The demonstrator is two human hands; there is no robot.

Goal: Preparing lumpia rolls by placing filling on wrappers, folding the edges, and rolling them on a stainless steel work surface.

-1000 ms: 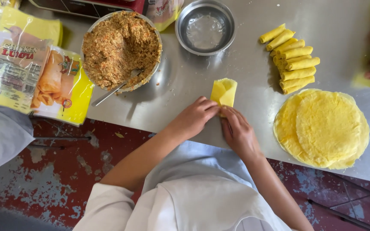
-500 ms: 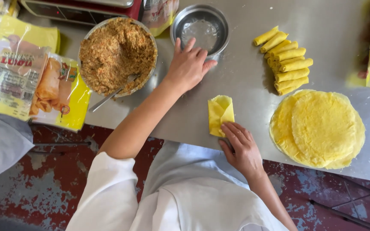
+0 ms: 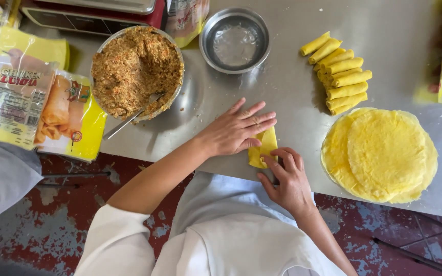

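Note:
A small yellow wrapper (image 3: 266,144), partly folded, lies on the steel table (image 3: 292,97) near its front edge. My left hand (image 3: 234,130) rests flat with fingers spread, its fingertips on the wrapper's upper left side. My right hand (image 3: 285,174) pinches the wrapper's lower edge with thumb and fingers. Much of the wrapper is hidden under both hands.
A bowl of brown shredded filling (image 3: 136,69) with a spoon (image 3: 129,120) stands at back left, and a steel bowl of water (image 3: 235,41) at back centre. Finished yellow rolls (image 3: 339,74) and a stack of round wrappers (image 3: 382,153) lie right. Yellow packets (image 3: 37,102) lie left.
My left hand left the wrapper, reached to the water bowl, and has now come back onto the wrapper. My right hand stayed at the wrapper's lower edge.

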